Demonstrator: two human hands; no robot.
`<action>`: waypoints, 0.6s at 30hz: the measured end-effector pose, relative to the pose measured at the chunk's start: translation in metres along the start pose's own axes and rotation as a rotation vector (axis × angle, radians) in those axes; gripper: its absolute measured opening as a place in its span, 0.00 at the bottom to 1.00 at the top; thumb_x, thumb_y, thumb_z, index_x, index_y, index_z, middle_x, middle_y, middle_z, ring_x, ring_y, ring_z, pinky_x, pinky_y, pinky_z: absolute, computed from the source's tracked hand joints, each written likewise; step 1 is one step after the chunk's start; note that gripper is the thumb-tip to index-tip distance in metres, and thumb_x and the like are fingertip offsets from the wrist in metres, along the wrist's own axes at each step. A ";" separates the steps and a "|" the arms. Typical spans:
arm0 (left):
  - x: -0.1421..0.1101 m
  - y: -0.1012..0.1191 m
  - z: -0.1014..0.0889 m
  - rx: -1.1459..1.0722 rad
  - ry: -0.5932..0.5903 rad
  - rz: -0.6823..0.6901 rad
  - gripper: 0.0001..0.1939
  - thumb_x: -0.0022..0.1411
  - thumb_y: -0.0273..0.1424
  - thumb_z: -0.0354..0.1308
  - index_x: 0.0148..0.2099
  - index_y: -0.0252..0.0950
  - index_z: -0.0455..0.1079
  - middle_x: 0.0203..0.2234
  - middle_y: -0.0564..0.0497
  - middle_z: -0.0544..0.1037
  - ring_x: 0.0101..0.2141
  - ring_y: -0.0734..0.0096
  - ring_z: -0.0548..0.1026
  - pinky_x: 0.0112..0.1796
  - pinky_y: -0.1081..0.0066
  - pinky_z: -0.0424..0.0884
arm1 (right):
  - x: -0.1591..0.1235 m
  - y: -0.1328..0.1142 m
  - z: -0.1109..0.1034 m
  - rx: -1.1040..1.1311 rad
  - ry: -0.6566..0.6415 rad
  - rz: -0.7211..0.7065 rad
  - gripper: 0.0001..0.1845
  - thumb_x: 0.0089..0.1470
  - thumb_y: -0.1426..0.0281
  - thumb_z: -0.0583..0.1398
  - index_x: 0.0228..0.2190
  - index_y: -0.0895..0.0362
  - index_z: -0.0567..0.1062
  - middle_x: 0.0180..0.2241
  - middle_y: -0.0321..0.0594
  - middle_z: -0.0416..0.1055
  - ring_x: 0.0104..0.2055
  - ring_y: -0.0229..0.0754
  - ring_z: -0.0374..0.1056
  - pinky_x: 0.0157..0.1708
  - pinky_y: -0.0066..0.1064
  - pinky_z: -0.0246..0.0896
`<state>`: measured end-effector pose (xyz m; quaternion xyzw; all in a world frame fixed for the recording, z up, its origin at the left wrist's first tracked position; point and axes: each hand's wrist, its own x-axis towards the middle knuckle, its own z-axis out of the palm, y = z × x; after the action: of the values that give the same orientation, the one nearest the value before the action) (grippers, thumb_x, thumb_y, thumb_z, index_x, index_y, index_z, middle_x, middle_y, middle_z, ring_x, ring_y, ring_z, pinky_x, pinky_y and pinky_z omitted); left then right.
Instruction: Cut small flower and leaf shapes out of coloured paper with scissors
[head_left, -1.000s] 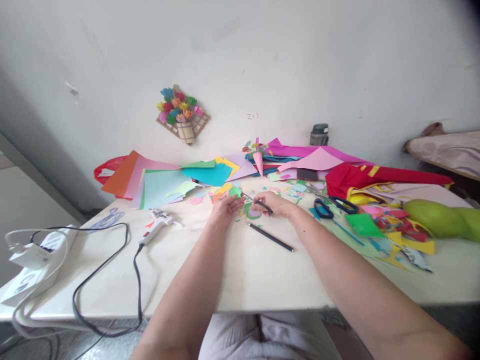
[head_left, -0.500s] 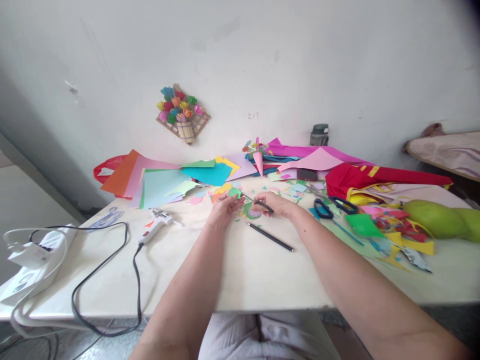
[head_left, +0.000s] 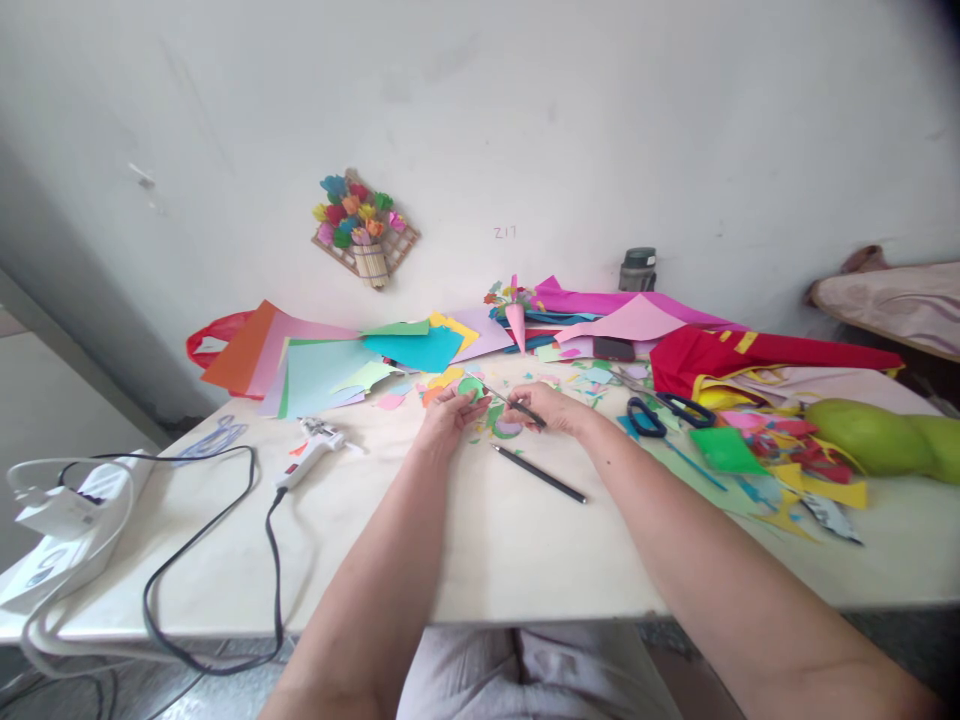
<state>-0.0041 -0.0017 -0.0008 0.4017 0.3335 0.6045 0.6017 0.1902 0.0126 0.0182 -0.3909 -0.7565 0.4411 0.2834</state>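
**Hands hold steady over the green paper**

Hardly anything has shifted over the last second: both hands keep their place just beyond the black pen (head_left: 540, 474), which suggests slow, fine trimming rather than a finished cut. The left hand (head_left: 448, 412) pinches a small green paper piece (head_left: 470, 385), beyond the pen and to its left. The right hand (head_left: 551, 405) grasps dark-handled scissors (head_left: 531, 413), their blades angled toward that piece; whether they bite into it, I cannot tell.

Loose paper scraps (head_left: 509, 429) lie beyond the pen, around the hands, and could hide or mix with a small cutting. The glue gun (head_left: 300, 464) rests well left of the pen, navy-handled scissors (head_left: 657, 433) to its right. A pink paper cone (head_left: 516, 328) stands farther back. The pen itself is the nearest obstacle.
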 end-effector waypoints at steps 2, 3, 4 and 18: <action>-0.001 0.001 0.000 0.020 -0.004 -0.009 0.15 0.41 0.29 0.71 0.33 0.31 0.73 0.30 0.46 0.80 0.31 0.65 0.79 0.37 0.68 0.75 | -0.002 -0.002 -0.001 -0.031 0.014 -0.006 0.17 0.38 0.58 0.65 0.24 0.58 0.71 0.13 0.27 0.57 0.15 0.31 0.51 0.17 0.27 0.47; -0.001 0.002 0.001 0.029 -0.004 -0.013 0.15 0.42 0.29 0.71 0.33 0.31 0.73 0.31 0.46 0.80 0.31 0.65 0.79 0.37 0.67 0.75 | -0.002 -0.003 -0.001 -0.044 0.018 -0.010 0.17 0.38 0.57 0.65 0.24 0.59 0.71 0.13 0.26 0.57 0.15 0.31 0.51 0.18 0.27 0.47; -0.001 0.002 0.000 0.037 -0.004 -0.014 0.15 0.42 0.30 0.71 0.34 0.31 0.73 0.31 0.46 0.80 0.31 0.65 0.79 0.37 0.67 0.75 | -0.003 -0.004 -0.002 -0.052 0.021 -0.013 0.18 0.37 0.57 0.66 0.24 0.59 0.71 0.13 0.26 0.57 0.15 0.31 0.50 0.18 0.27 0.47; -0.001 0.002 -0.001 0.059 -0.040 0.029 0.16 0.40 0.31 0.72 0.33 0.32 0.74 0.28 0.48 0.79 0.31 0.65 0.79 0.40 0.66 0.74 | -0.005 -0.008 -0.004 -0.047 0.020 0.021 0.19 0.30 0.61 0.69 0.23 0.57 0.70 0.17 0.26 0.59 0.20 0.31 0.51 0.22 0.27 0.47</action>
<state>-0.0059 -0.0023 0.0009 0.4363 0.3332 0.5948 0.5872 0.1934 0.0080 0.0272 -0.4097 -0.7596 0.4224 0.2769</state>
